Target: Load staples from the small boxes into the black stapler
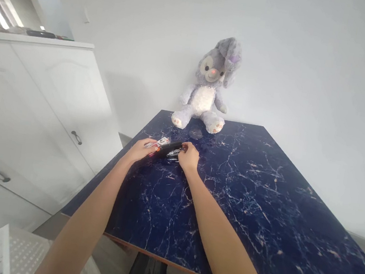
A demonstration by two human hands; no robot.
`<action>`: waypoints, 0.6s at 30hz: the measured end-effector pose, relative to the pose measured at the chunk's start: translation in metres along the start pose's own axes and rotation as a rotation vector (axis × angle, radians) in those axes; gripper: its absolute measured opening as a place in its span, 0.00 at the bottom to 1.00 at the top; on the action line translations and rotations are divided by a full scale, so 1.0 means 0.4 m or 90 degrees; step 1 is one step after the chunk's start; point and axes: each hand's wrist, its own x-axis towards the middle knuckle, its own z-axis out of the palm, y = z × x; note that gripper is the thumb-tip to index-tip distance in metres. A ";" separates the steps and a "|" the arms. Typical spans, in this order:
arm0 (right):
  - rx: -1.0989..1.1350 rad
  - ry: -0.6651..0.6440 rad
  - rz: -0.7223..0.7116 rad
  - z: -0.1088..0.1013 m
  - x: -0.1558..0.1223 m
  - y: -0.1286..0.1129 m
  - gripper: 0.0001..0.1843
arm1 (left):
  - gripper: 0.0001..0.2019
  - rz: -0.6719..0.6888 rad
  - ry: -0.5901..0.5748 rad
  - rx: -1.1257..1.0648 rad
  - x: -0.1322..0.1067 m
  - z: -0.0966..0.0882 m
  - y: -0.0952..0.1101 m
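Note:
Over the far left part of the dark blue marbled table (158,206), both my hands are at a long black item (170,146) with shiny silver parts on its near side. Its exact kind is not clear. My left hand (139,150) is closed at its left end, thumb toward me. Beside those fingers a small white packet (162,141) with red and dark print sticks up, partly covered by the hand. My right hand (189,156) pinches the right end of the black item, fingers curled round it.
A grey plush rabbit (204,96) sits at the table's back edge against the wall. A small clear round thing (196,133) lies before its feet. White cabinets (36,106) with dark handles stand to the left. A white perforated basket (4,250) is at the lower left.

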 end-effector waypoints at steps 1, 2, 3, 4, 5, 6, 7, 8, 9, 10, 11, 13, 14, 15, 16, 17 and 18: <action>-0.006 0.000 0.000 -0.001 0.000 0.000 0.20 | 0.23 0.000 0.009 -0.013 0.000 0.002 -0.001; -0.017 -0.002 -0.001 -0.002 0.000 0.000 0.20 | 0.24 -0.001 0.019 -0.028 0.000 0.004 -0.002; -0.029 -0.004 -0.001 -0.004 0.001 0.000 0.21 | 0.26 -0.001 0.026 -0.044 0.000 0.005 -0.003; -0.041 -0.003 -0.001 -0.005 0.001 -0.001 0.21 | 0.28 -0.003 0.029 -0.058 0.000 0.006 -0.004; -0.051 0.000 0.001 -0.006 0.002 -0.002 0.21 | 0.30 -0.007 0.031 -0.067 0.000 0.006 -0.005; -0.058 0.004 0.001 -0.007 0.002 -0.003 0.21 | 0.32 -0.017 0.032 -0.069 -0.001 0.006 -0.007; -0.064 0.009 0.002 -0.007 0.002 -0.003 0.21 | 0.34 -0.030 0.036 -0.064 -0.002 0.004 -0.008; -0.073 0.015 0.000 -0.008 0.001 -0.004 0.20 | 0.35 -0.045 0.049 -0.054 -0.003 0.001 -0.010; -0.084 0.020 -0.004 -0.009 -0.001 -0.004 0.19 | 0.35 -0.060 0.066 -0.041 -0.004 -0.002 -0.011; -0.099 0.021 -0.012 -0.011 -0.003 -0.004 0.18 | 0.34 -0.074 0.087 -0.024 -0.004 -0.005 -0.012; -0.119 0.019 -0.023 -0.016 -0.006 -0.003 0.17 | 0.32 -0.084 0.106 -0.004 -0.004 -0.009 -0.013; -0.172 0.008 -0.065 -0.030 -0.013 0.003 0.16 | 0.26 -0.077 0.125 0.057 -0.006 -0.015 -0.012; -0.201 -0.007 -0.098 -0.040 -0.018 0.007 0.16 | 0.24 -0.064 0.122 0.098 -0.007 -0.017 -0.011; -0.227 -0.024 -0.135 -0.051 -0.022 0.011 0.17 | 0.22 -0.052 0.109 0.143 -0.009 -0.018 -0.008; -0.248 -0.042 -0.171 -0.063 -0.026 0.016 0.18 | 0.20 -0.043 0.096 0.186 -0.011 -0.019 -0.004; -0.262 -0.060 -0.201 -0.074 -0.029 0.019 0.19 | 0.19 -0.039 0.086 0.222 -0.014 -0.019 0.000; -0.271 -0.069 -0.219 -0.084 -0.033 0.022 0.20 | 0.18 -0.039 0.085 0.244 -0.017 -0.019 0.004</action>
